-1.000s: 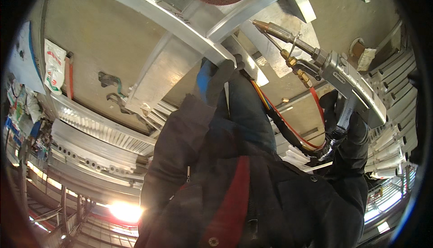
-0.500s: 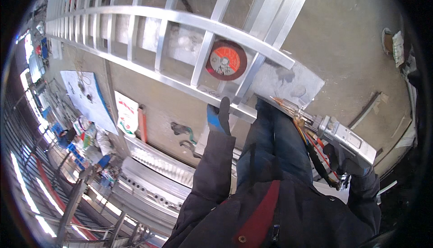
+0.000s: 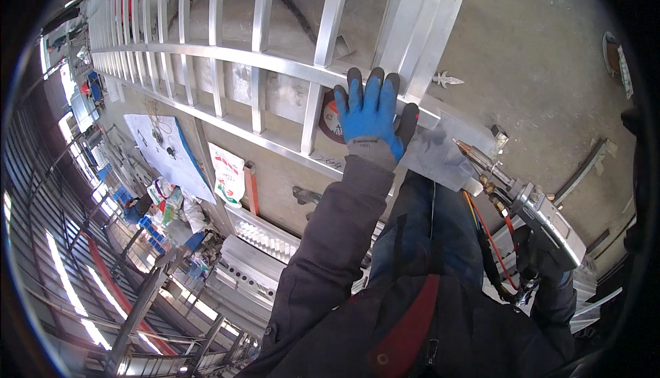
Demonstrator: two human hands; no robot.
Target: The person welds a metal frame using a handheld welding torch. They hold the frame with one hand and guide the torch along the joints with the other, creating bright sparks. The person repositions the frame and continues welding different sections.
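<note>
Surface: a grey-brown floor (image 3: 529,41), dusty and scuffed, on which we see the work laid out. Room: at the lower left, ribbed sheeting (image 3: 31,268) with bright slits of light and a red beam (image 3: 113,285); we see a workshop crowded with stock.

A silvery frame (image 3: 265,63) of long rails and crossbars runs from far left to just in front of the body. Our left hand (image 3: 372,118), in a blue glove with dark fingertips, is laid palm down over its near end, fingers and thumb spread wide, gripping nothing; how hard it presses we cannot tell. Our right hand (image 3: 531,255) is closed round the handle of a metal gun (image 3: 548,223), its nozzle pointing up and left over a flat plate (image 3: 434,154). Coloured hoses (image 3: 487,232) trail below the gun.

Around: a red disc (image 3: 331,118) with a dark rim lies between the frame's rails, partly covered by the left hand. A spear-shaped finial (image 3: 448,79) lies beyond the plate; a curved strip (image 3: 581,171) lies right of the gun. Left of the arm: a white bag (image 3: 227,175), a red bar (image 3: 252,192) just beside it, and a pale board (image 3: 163,145). The left sleeve (image 3: 337,223) blocks part of the ribbed metal stock (image 3: 251,271).
</note>
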